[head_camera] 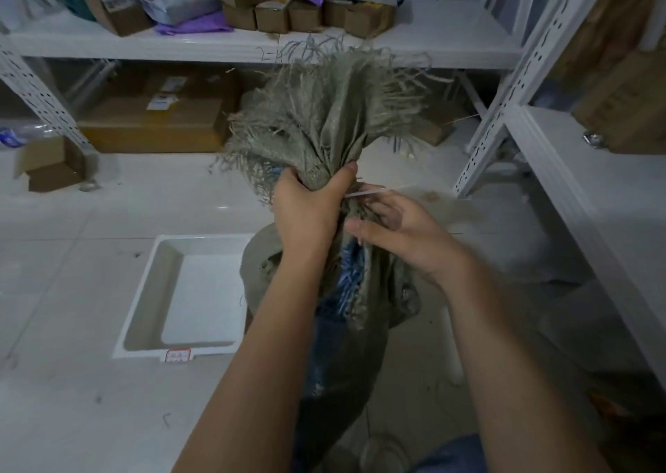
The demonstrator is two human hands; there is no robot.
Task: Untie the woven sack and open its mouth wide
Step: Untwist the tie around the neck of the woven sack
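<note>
- White metal shelving (pixel 360 45) runs along the back and the right side of a storage room with a pale tiled floor (pixel 90 220).
- On the upper back shelf stand small cardboard boxes (pixel 274 16), with purple wrapping (pixel 194 25) and grey mail bags beside them.
- Under that shelf lies one large flat carton (pixel 155 123), and an open small box (pixel 50 164) sits on the floor at the left.
- A white shallow tray (pixel 151 292) lies on the floor, just left of the sack, with a small red-edged label on its near rim.
- The woven sack (pixel 342 364) stands on the floor in the middle, between the person's forearms; it is grey-green with blue stripes.
- Its neck is gathered tight, and above it the frayed mouth (pixel 324 112) spreads like a fan, with many loose threads.
- The left hand (pixel 306 209) is closed around the gathered neck, the thumb pressing on the right side of the fabric.
- The right hand (pixel 400 231) is at the neck just beside the left one, fingers curled, and its fingertips seem to pinch a thin white tie (pixel 364 193) that sticks out from the neck.
- I cannot tell if the tie is already loose.
- The mouth of the sack is not opened yet.
</note>
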